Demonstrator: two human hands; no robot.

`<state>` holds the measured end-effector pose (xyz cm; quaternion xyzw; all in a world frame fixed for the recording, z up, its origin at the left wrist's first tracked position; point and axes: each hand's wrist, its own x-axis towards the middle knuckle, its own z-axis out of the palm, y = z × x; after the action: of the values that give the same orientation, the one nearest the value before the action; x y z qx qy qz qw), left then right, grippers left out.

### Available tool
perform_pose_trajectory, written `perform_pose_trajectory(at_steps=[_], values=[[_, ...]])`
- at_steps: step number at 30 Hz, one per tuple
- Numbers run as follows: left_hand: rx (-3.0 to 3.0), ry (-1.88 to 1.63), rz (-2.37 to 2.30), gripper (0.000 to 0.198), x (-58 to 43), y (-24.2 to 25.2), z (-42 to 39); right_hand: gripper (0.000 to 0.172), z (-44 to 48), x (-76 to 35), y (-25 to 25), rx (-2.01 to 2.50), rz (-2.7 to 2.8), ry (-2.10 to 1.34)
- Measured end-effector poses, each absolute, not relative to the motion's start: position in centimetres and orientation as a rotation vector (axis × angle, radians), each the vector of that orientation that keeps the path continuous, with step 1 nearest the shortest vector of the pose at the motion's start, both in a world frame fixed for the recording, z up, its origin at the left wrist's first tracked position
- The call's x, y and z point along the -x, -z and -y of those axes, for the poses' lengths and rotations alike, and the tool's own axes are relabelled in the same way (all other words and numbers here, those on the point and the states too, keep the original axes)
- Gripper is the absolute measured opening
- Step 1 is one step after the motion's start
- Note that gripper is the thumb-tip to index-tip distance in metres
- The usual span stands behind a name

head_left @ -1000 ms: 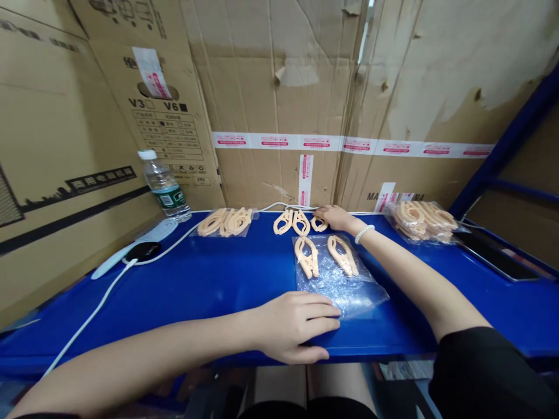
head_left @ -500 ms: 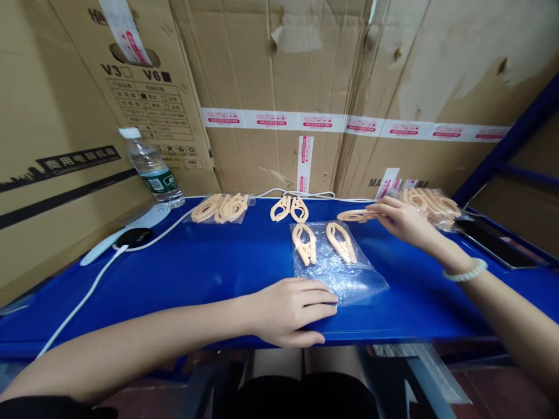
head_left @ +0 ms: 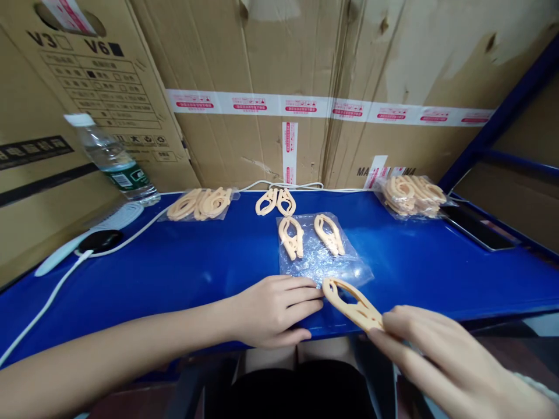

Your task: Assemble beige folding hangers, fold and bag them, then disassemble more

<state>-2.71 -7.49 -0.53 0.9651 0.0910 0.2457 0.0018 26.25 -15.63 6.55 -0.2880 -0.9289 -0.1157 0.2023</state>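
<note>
My right hand [head_left: 430,355] pinches a peach plastic folding clothes hanger [head_left: 351,305] by one end, above the table's front edge. The hanger's other end points up and left, close to my left fingertips. My left hand [head_left: 279,308] lies flat with fingers stretched out, its fingertips at the near edge of a clear plastic bag [head_left: 314,265]. Two folded hangers lie on that bag, a left one [head_left: 287,238] and a right one [head_left: 329,235]. Just behind them, another pair of hangers [head_left: 276,202] rests on the blue table [head_left: 183,279].
Bagged hangers [head_left: 201,203] lie at the back left, and a fuller bag of hangers [head_left: 413,196] at the back right beside a phone [head_left: 478,227]. On the left are a water bottle [head_left: 117,163], a hairbrush [head_left: 87,235], a black device [head_left: 100,240] and white cable. Cardboard [head_left: 253,139] walls the back.
My right hand has brought the hanger from the back right to the front, near my left hand. The left hand stays flat by the bag. The view has shifted slightly.
</note>
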Motion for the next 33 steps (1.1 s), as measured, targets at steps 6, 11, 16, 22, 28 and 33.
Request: perform_pose_trajectory(at_steps=[6, 11, 16, 22, 28, 33], values=[[-3.025, -0.799, -0.273, 0.041, 2.6, 0.5, 7.6, 0.028, 12.0, -22.1, -4.6, 0.462, 2.663, 0.708], [-3.006, -0.839, -0.259, 0.035, 2.4, 0.3, 7.6, 0.022, 13.4, -20.6, -6.0, 0.391, 2.72, 0.697], [-3.029, -0.862, -0.24, 0.032, 2.3, 0.5, 7.8, 0.02, 14.7, -19.9, -6.4, 0.435, 2.689, 0.739], [-3.067, -0.92, -0.234, 0.03, 2.2, 0.6, 8.0, 0.023, 12.4, -19.6, -4.4, 0.44, 2.664, 0.82], [-3.117, -0.902, -0.226, 0.032, 2.5, 0.5, 8.0, 0.02, 9.1, -19.9, -3.7, 0.478, 2.606, 1.066], [-3.113, -0.877, -0.238, 0.035, 2.7, 0.7, 8.0, 0.024, 6.5, -19.9, -2.6, 0.837, 2.562, 1.238]])
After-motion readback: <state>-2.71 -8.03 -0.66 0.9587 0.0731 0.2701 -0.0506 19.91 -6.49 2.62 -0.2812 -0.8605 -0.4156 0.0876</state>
